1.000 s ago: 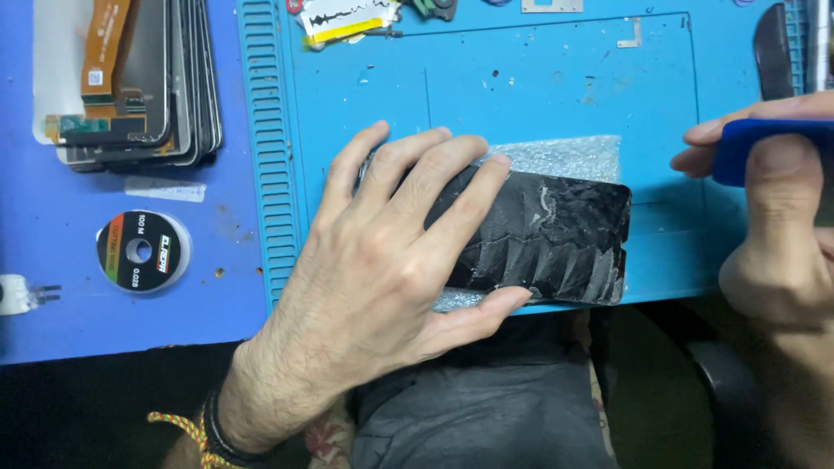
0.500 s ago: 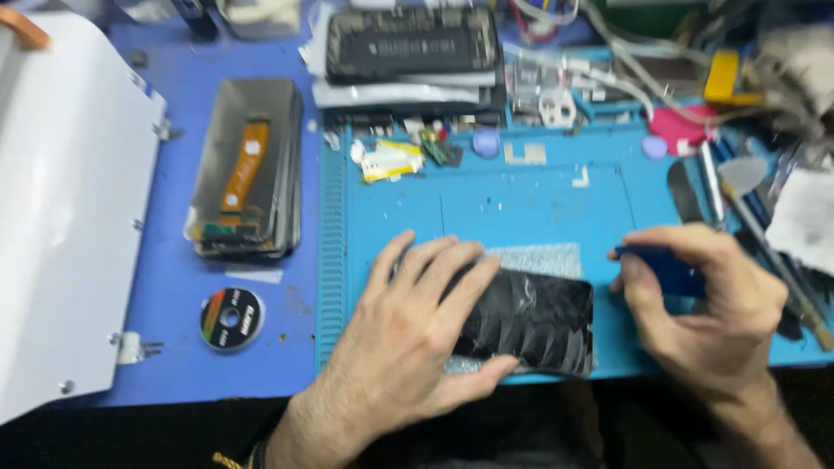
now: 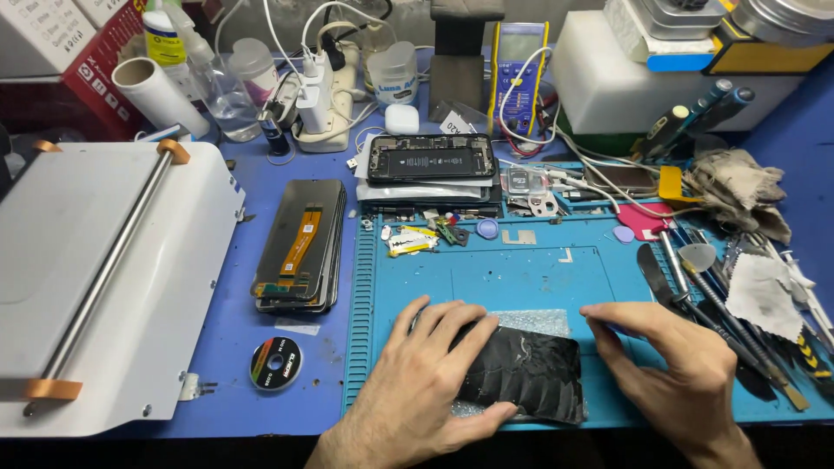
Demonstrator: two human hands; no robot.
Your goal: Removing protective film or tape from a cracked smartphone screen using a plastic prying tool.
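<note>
Black cracked phone (image 3: 530,375) lies under the left hand (image 3: 426,386), whose spread fingers (image 3: 452,334) press flat on it. Just past its edge, the right hand (image 3: 686,373) rests on the blue mat (image 3: 521,278), fingers loosely curled, holding nothing.

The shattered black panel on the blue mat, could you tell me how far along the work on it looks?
Done: the cracked black panel lies detached on bubble wrap.
In hand: the left hand presses it flat; the right hand rests beside it.
Left: the opened phone at the back remains uncovered.

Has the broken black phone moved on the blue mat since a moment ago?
No. The phone lies on the same bubble wrap near the mat's front edge; only the camera lifted.
</note>
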